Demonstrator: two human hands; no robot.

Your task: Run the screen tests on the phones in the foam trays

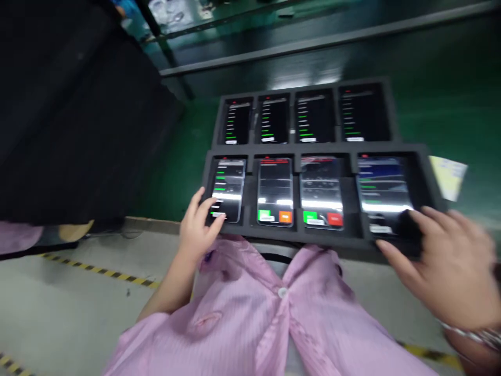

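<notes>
A black foam tray lies at the near edge of a green workbench and holds several phones with lit screens in two rows. My left hand rests on the tray's near left corner, fingers apart, a fingertip touching the bottom of the leftmost near phone. My right hand reaches in from the right with fingers spread, blurred by motion, its fingertips at the tray's near right corner beside the rightmost near phone. Two middle phones show green and red or orange buttons.
A yellowish paper label lies on the green bench right of the tray. A large black shape fills the left. My pink striped coat hangs below. Grey floor with yellow-black tape lies underneath.
</notes>
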